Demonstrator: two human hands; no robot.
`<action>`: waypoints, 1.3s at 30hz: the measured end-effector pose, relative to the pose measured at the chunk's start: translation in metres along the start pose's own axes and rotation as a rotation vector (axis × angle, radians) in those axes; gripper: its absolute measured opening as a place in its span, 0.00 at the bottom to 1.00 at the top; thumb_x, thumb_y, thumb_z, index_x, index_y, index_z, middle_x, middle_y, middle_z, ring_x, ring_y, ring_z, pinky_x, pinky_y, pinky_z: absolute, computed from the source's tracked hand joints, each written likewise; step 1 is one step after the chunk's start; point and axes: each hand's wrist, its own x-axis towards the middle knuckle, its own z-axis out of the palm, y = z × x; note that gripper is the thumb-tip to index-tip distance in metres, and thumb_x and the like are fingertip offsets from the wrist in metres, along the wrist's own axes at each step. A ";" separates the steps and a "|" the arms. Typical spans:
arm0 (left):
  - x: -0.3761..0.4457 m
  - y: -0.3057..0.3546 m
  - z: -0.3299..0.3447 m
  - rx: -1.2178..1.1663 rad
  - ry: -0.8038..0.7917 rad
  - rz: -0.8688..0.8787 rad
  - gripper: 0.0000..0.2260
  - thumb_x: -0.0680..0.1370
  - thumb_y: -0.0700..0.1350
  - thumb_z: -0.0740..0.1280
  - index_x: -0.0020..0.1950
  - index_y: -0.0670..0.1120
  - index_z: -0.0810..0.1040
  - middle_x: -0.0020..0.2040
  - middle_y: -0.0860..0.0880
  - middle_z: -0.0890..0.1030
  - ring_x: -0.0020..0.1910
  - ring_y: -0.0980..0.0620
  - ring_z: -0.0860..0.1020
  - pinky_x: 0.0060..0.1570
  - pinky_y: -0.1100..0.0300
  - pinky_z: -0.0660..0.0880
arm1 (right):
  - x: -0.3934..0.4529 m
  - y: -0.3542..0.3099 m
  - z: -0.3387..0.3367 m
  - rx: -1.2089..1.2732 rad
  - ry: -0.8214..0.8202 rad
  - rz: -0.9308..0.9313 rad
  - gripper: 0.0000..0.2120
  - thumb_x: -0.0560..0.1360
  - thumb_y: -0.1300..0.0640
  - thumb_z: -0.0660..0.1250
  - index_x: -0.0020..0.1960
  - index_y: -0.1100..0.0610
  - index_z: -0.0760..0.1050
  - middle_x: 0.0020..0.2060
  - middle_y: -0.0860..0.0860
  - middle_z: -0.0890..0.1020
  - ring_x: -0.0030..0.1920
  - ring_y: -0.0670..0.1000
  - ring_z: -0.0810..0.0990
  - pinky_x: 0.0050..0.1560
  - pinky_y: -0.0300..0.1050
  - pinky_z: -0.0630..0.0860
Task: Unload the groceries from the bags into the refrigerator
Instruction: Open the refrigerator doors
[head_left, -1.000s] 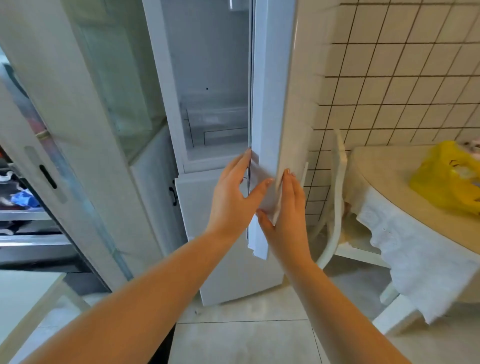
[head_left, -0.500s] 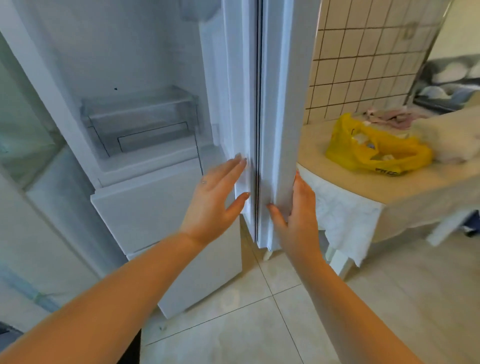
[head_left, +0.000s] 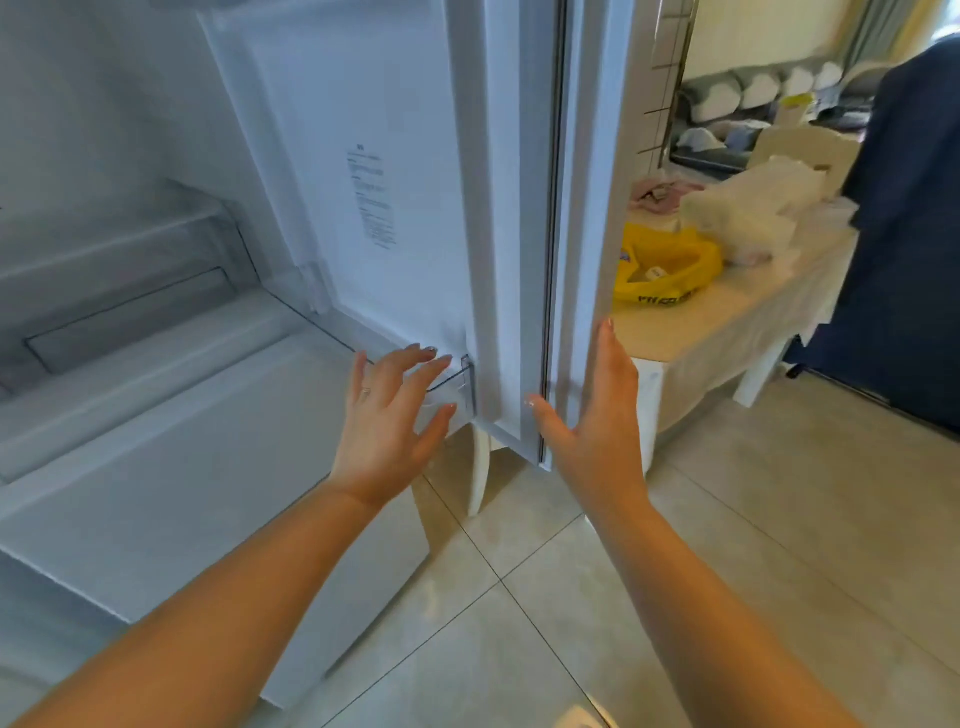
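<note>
White plastic lines the open refrigerator (head_left: 156, 291), whose upper compartment shows one clear drawer (head_left: 119, 291) at the back with nothing visible inside it. Its door (head_left: 415, 182) stands swung out edge-on, a printed label on the inner face and a clear door bin (head_left: 457, 384) at the bottom. On the tabletop (head_left: 727, 332) to the right sits one yellow grocery bag (head_left: 670, 270), its mouth slack and a small pale package showing inside (what it is cannot be told); just beyond it lies a heap of white plastic bags (head_left: 748, 218), contents hidden. Both hands reach forward with fingers straight and spread, holding nothing. Left hand (head_left: 392, 415) lies against the inner side of the door at the bin, and right hand (head_left: 597, 410) lies flat along the door's outer face, thumb at its lower edge. Pale tile floor (head_left: 519, 623) runs beneath.
</note>
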 end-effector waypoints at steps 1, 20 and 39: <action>0.003 -0.003 0.004 -0.010 0.003 -0.017 0.18 0.77 0.53 0.61 0.64 0.48 0.71 0.62 0.46 0.74 0.66 0.48 0.69 0.69 0.35 0.55 | 0.003 0.002 0.002 -0.015 0.009 0.010 0.42 0.73 0.50 0.69 0.76 0.50 0.44 0.76 0.48 0.53 0.75 0.47 0.51 0.68 0.36 0.52; 0.045 0.013 0.055 -0.043 -0.009 -0.070 0.15 0.74 0.60 0.63 0.45 0.49 0.78 0.46 0.51 0.77 0.54 0.49 0.73 0.70 0.37 0.45 | 0.068 0.044 0.001 -0.148 0.101 0.100 0.45 0.73 0.55 0.71 0.76 0.54 0.42 0.74 0.53 0.55 0.74 0.50 0.54 0.68 0.39 0.56; 0.015 0.121 0.080 -0.289 -0.227 0.230 0.24 0.74 0.54 0.65 0.68 0.48 0.69 0.66 0.47 0.72 0.64 0.47 0.70 0.63 0.52 0.65 | -0.003 0.110 -0.120 -0.626 -0.118 0.136 0.41 0.70 0.48 0.72 0.75 0.51 0.54 0.74 0.53 0.57 0.73 0.54 0.58 0.69 0.49 0.61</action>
